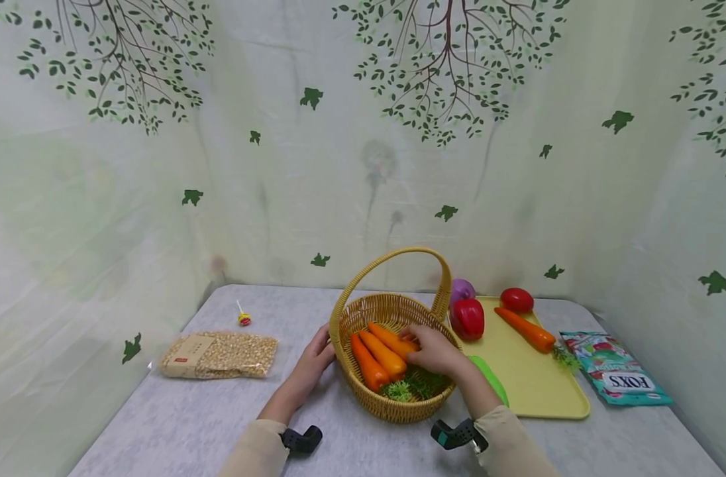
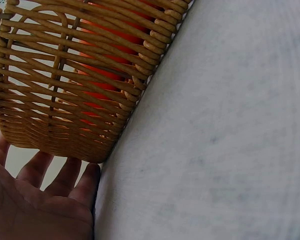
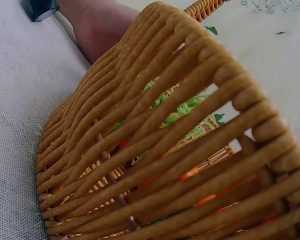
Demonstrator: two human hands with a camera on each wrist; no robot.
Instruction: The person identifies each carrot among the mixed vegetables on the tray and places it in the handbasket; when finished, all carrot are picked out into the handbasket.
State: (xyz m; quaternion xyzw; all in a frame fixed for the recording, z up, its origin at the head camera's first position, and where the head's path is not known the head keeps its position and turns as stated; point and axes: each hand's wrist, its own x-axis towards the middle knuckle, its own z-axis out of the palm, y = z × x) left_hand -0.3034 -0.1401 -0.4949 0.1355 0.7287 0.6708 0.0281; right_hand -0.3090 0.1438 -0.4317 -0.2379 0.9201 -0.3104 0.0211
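Note:
A round wicker basket [image 1: 393,412] with a tall arched handle stands in the middle of the table, with three orange carrots in it. My right hand [image 1: 436,351] reaches over the basket's right rim and holds the thick end of the rightmost carrot [image 1: 389,339]; its grip is partly hidden. Beside that lie the middle carrot [image 1: 383,354] and the left carrot [image 1: 367,363], leafy green tops toward me. Against the basket's left outer wall rests my left hand [image 1: 311,363]. In the left wrist view, that hand's extended fingers [image 2: 65,177] touch the weave [image 2: 50,130].
Right of the basket, a yellow tray [image 1: 542,391] bears another carrot [image 1: 526,329], a red tomato [image 1: 517,300], a red bell pepper [image 1: 467,319] and a green item [image 1: 488,377]. A purple round item [image 1: 461,290], FOX'S bag [image 1: 616,368], grain bag [image 1: 220,354] and lollipop [image 1: 244,318] lie around.

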